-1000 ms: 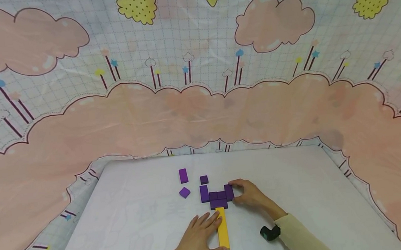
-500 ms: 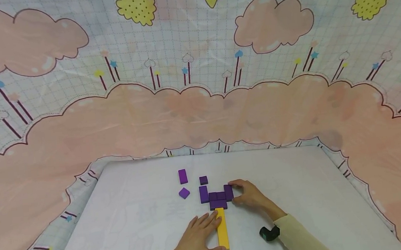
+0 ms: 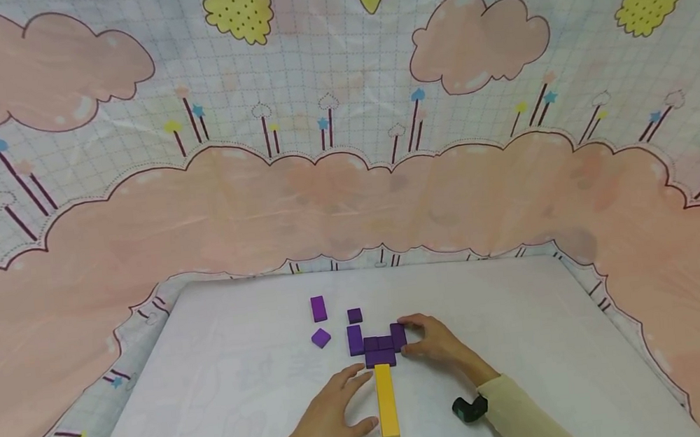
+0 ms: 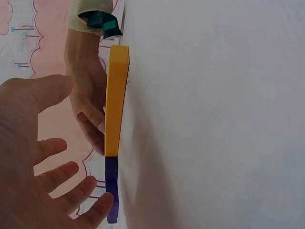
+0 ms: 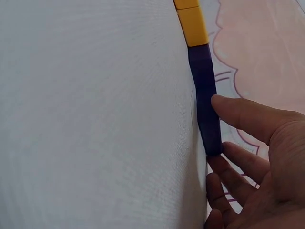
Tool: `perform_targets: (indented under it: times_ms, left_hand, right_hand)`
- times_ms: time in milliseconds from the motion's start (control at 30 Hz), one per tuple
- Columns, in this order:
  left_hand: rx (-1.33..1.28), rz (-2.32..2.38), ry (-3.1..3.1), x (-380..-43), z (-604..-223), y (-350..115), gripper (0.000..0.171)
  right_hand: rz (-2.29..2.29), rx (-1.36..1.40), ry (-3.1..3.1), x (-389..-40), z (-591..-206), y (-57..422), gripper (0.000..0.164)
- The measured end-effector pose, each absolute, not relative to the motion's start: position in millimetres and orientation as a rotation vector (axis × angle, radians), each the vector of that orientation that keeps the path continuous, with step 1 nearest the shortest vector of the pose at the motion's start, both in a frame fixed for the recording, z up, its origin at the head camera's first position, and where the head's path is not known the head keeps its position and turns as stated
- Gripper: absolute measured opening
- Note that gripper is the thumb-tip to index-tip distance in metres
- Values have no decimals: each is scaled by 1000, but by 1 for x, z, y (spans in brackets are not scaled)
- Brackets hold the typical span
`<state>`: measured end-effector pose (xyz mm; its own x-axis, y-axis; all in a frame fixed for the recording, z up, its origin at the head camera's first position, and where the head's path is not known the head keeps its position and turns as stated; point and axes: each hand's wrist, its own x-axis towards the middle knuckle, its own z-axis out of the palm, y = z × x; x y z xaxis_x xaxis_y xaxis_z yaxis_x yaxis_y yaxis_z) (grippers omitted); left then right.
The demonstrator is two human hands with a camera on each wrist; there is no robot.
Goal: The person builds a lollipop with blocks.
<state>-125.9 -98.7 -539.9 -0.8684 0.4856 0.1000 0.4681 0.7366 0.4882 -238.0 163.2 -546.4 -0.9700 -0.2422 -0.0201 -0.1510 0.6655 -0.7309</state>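
Observation:
A long yellow strip of building blocks (image 3: 386,401) lies on the table below a cluster of purple blocks (image 3: 380,358). My left hand (image 3: 327,414) hovers just left of the strip, fingers spread, and a gap shows between thumb and yellow in the left wrist view. On the cluster's right side, my right hand (image 3: 438,344) pinches an upright purple block (image 3: 399,337) between thumb and fingertips at its two ends. In the right wrist view the thumb touches this dark purple row (image 5: 208,124). An upright purple block (image 3: 355,340) forms the cluster's left side.
Left of the cluster lie a purple rectangular block (image 3: 318,309) and a purple block turned like a diamond (image 3: 321,338). A small dark purple block (image 3: 354,315) sits above the left upright. A black device (image 3: 470,409) is at the right wrist. White table (image 3: 522,300) surrounds everything.
My left hand has lifted off the yellow strip and shifted a little left. The right hand keeps its hold on the purple block, and the blocks look unmoved.

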Motion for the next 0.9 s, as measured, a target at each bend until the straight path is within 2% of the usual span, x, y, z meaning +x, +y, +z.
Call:
perform_targets:
  times_ms: [267, 700, 900]
  left_hand:
    - [746, 948, 3022, -129, -533, -109, 61]
    - [632, 1230, 3080, -149, -533, -122, 55]
    - [476, 1379, 3063, -157, -536, -124, 48]
  right_hand:
    - [-1211, -347, 2761, -238, -547, 165, 56]
    - [-1232, -351, 2740, -238, -549, 165, 55]
    - [-1233, -359, 2741, -238, -550, 166, 56]
